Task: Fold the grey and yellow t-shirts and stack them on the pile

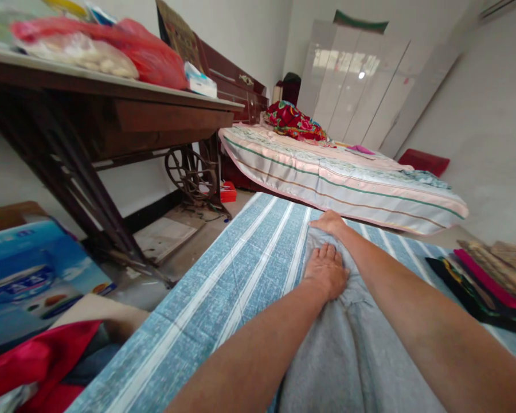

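- Blue box [21, 287]: left edge, low.
- Red cloth [21, 358]: lower left corner.
- Striped cloth [198, 298]: lower left across to right edge.
- Left hand [328, 271]: centre, spread flat, palm down on grey cloth [331, 355].
- Right hand [332, 221]: just above it in frame, at grey cloth's far end; can't tell if gripping.
- Grey cloth: centre to bottom, lying on striped cloth.
- Folded stack [494, 275]: right edge.
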A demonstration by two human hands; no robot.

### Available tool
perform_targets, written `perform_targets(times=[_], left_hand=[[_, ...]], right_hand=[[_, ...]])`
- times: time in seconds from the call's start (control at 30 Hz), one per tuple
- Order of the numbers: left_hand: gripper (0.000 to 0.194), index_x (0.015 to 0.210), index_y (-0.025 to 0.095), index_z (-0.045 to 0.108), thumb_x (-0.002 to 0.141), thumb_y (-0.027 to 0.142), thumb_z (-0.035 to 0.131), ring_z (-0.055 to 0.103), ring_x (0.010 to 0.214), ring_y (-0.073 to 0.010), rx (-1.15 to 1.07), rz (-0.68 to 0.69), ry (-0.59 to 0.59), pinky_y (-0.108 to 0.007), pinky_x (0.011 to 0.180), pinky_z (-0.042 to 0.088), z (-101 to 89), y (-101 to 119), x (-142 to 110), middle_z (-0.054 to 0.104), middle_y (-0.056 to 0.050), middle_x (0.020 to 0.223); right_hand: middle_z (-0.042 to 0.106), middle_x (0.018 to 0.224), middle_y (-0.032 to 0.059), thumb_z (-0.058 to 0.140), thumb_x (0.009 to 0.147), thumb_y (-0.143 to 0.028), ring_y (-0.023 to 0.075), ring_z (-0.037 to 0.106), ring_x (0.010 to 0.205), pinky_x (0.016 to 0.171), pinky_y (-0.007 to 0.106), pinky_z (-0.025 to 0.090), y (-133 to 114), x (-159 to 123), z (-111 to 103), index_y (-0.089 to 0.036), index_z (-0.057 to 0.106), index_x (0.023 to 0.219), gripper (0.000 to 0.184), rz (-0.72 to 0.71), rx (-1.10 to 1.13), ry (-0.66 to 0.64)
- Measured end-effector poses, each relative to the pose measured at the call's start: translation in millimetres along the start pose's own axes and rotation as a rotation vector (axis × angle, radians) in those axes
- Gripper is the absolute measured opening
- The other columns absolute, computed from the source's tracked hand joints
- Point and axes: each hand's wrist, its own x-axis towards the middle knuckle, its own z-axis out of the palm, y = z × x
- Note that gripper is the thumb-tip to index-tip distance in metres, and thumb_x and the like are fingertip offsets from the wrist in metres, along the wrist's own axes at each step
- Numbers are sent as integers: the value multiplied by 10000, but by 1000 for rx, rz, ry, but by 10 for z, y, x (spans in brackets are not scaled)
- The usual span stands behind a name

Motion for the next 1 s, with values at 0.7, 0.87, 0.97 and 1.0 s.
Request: perform_targets(times=[0.7, 0.87, 0.97, 1.0], left_hand=[[529, 1315, 65, 418, 902, 360, 267, 229, 1355, -278, 13, 29, 34, -448, 1089, 212, 13, 55, 4, 325, -159, 1455], [525, 1319, 61, 406, 903, 344, 256, 223, 1357, -272, 13, 23, 37, -448, 1087, 209, 14, 64, -3, 321, -162, 1457], [514, 1311, 54, 414, 902, 323, 257, 221, 1358, -276, 15, 29, 36, -448, 1082, 216, 7, 68, -7, 327, -167, 1452], [509, 1310, 58, 415, 901, 320, 262, 223, 1357, -275, 17, 30, 36, -447, 1079, 220, 7, 69, -7, 331, -165, 1450]], right_hand=[[606, 528, 10, 638, 688, -163, 176, 582, 512, 578, 303, 494, 81, 19, -16, -125, 603, 724, 64, 294, 635, -238], [607, 530, 18, 550, 757, -192, 178, 584, 517, 613, 318, 502, 90, -13, -11, -134, 608, 740, 83, 336, 728, -308], [610, 532, 33, 510, 785, -204, 190, 598, 544, 626, 331, 507, 101, -48, -4, -135, 607, 732, 131, 358, 781, -355], [608, 529, 34, 501, 791, -202, 192, 601, 550, 631, 335, 508, 108, -56, 3, -136, 603, 726, 137, 364, 795, -359]])
